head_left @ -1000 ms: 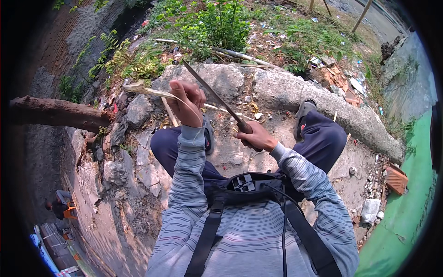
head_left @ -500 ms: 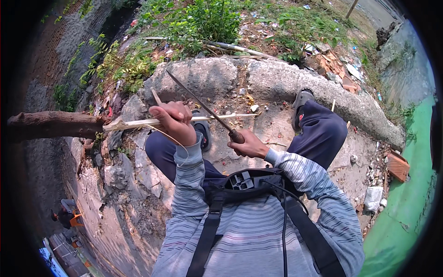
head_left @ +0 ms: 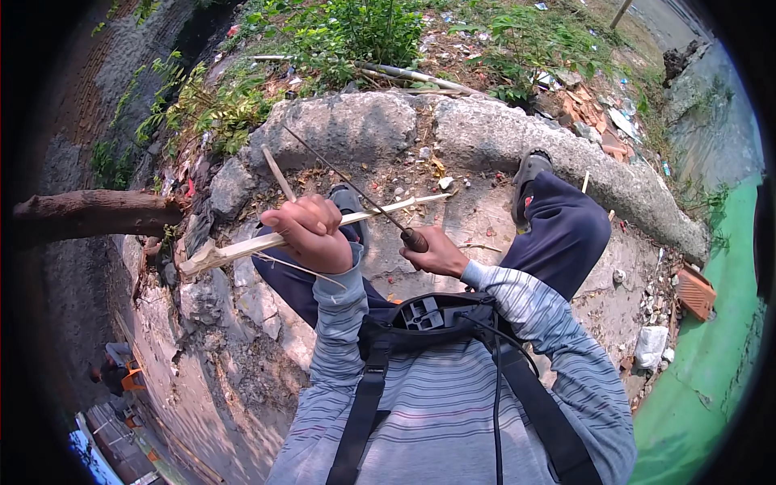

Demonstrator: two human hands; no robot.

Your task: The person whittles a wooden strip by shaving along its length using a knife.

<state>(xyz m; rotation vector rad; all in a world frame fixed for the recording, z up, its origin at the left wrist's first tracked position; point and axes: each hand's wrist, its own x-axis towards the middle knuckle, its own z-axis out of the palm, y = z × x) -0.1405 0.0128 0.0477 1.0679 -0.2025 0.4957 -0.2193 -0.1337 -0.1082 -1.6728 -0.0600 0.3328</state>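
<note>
The left hand [head_left: 311,233] has its grip round a split pale stick [head_left: 242,248], seemingly part-pared, one end ragged; the right hand [head_left: 440,255] clasps a wooden-handled knife [head_left: 414,239].

We log a long-sleeved grey-blue shirt [head_left: 440,396], thin dark stripes, one reddish; snug cuffs [head_left: 339,275]; bare left hand [head_left: 311,233], bare right hand [head_left: 439,252]. Black straps [head_left: 362,416], buckle [head_left: 377,370] on the left one. Black pouch [head_left: 373,331] at the waist, grey insert [head_left: 423,315] inside, black cable [head_left: 497,412]. We add navy trousers [head_left: 570,230] and dark shoes [head_left: 531,174], the right one showing some red.
</note>
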